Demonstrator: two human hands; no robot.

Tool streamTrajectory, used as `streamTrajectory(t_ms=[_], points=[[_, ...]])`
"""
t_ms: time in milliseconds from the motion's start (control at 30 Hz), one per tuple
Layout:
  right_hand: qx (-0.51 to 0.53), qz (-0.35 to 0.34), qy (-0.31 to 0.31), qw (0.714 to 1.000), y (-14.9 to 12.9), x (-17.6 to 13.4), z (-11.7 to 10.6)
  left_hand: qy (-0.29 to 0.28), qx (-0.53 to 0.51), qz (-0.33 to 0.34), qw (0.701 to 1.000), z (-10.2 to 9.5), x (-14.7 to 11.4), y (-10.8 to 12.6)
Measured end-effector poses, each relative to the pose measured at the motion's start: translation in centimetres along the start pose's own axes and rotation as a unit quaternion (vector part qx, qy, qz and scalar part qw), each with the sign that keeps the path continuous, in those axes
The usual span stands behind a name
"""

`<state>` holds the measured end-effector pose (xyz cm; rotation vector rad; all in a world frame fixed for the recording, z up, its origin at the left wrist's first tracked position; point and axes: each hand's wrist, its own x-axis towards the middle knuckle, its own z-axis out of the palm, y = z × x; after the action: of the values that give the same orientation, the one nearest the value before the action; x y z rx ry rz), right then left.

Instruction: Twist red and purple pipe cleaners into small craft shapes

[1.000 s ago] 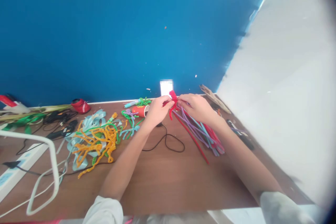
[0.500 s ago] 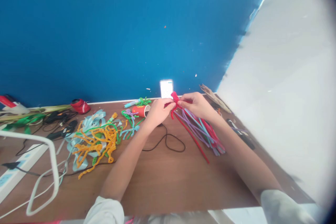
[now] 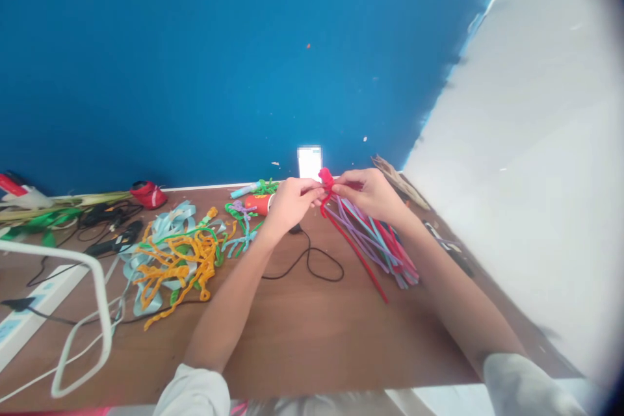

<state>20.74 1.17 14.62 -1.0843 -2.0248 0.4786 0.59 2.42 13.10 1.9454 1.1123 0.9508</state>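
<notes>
Left grip [image 3: 291, 206] and right grip [image 3: 374, 195] both pinch a red twisted pipe cleaner [image 3: 326, 176] above the counter [image 3: 312, 331], towards the middle of its back edge. That brown counter meets a blue wall [image 3: 234, 65] behind and a white wall [image 3: 531, 117] along its right edge; a bright screen [image 3: 310, 161] stands at the back edge. Compared with half a second ago, the left grip hides more of the red cup's [image 3: 255, 204] mouth, while the coloured bundle [image 3: 373, 244] lies unchanged nearer the right edge.
</notes>
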Motion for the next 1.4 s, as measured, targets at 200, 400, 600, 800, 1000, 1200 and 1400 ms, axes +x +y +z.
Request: streamTrajectory(t_ms=[200, 400, 600, 800, 1000, 1200, 1400], points=[[-0.007, 0.000, 0.021, 1.000, 0.4, 0.0, -0.3, -0.019, 0.004, 0.001, 1.000, -0.3, -0.2, 0.1], [-0.012, -0.002, 0.016, 1.000, 0.1, 0.0, -0.5, -0.011, -0.017, -0.014, 1.000, -0.4, -0.3, 0.5], [-0.026, 0.014, 0.032, 0.999, -0.3, 0.0, -1.0, -0.041, -0.049, -0.029, 0.998, -0.5, -0.4, 0.6], [-0.015, 0.001, 0.014, 1.000, -0.1, 0.0, -0.9, -0.045, -0.015, -0.042, 0.998, -0.4, -0.5, 0.2], [0.017, 0.044, 0.029, 0.998, 0.0, -0.1, -1.2, -0.004, 0.005, 0.036, 0.999, -0.9, -0.4, 0.7], [0.157, 0.061, -0.005, 0.986, 0.0, -0.1, -0.7, 0.046, 0.080, 0.089, 0.992, -0.4, -0.8, 1.9], [0.204, 0.064, -0.020, 0.977, -0.2, -0.1, -0.3, 0.047, 0.051, 0.072, 0.995, -0.3, -0.8, 2.1]])
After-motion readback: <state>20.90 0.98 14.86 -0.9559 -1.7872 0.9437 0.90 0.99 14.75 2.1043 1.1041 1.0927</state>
